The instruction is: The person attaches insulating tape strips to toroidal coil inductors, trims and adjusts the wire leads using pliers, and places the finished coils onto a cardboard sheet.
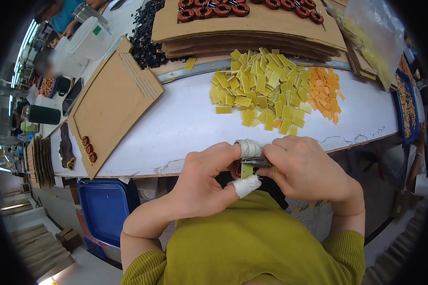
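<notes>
The left hand [202, 175], its wrapped fingertips slightly apart, holds a yellow chip [247, 171] and half-hidden coil [235, 169], six o'clock from the yellow pile [259, 85]; the right hand [311, 166] tightly grips a dark tool [257, 162], whose pressure could skew the chip.

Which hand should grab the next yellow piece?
Right, probably: the right hand is nearer the yellow pile, though its fingers hold a dark tool. The left hand is farther away, its wrapped fingers gripping a yellow piece.
</notes>
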A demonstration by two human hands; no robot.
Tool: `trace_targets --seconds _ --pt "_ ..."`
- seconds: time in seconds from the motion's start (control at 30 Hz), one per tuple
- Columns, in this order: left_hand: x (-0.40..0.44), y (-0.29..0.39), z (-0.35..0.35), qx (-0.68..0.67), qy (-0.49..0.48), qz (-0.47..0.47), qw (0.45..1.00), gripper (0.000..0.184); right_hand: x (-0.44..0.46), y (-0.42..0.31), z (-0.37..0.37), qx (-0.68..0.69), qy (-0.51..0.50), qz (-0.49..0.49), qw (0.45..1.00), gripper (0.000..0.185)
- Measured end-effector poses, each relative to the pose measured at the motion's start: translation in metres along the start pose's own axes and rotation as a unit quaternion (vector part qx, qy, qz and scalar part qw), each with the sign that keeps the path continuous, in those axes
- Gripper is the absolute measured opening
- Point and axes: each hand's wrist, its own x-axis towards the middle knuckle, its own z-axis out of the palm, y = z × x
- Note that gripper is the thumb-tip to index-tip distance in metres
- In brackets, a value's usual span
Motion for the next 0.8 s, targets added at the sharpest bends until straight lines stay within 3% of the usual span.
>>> trace_targets --seconds 0.23,0.33,0.57,0.8 --pt "-0.001 -0.005 0.002 -0.019 0.003 0.001 1.000 0.045 0.000 0.006 -0.001 0.045 -0.026 -0.003 0.999 0.020" --pt "-0.004 -0.003 0.000 -0.105 -0.003 -0.032 0.994 0.050 -0.004 0.007 0.006 0.054 0.078 -0.034 0.995 0.021" --pt "-0.004 0.008 -0.001 -0.201 0.013 -0.098 0.975 0.057 -0.011 0.001 0.009 -0.080 0.149 -0.056 0.984 0.016" --pt "0.000 0.011 -0.008 -0.130 -0.003 -0.091 0.987 0.051 -0.013 0.003 0.017 -0.129 0.184 -0.066 0.972 0.018"
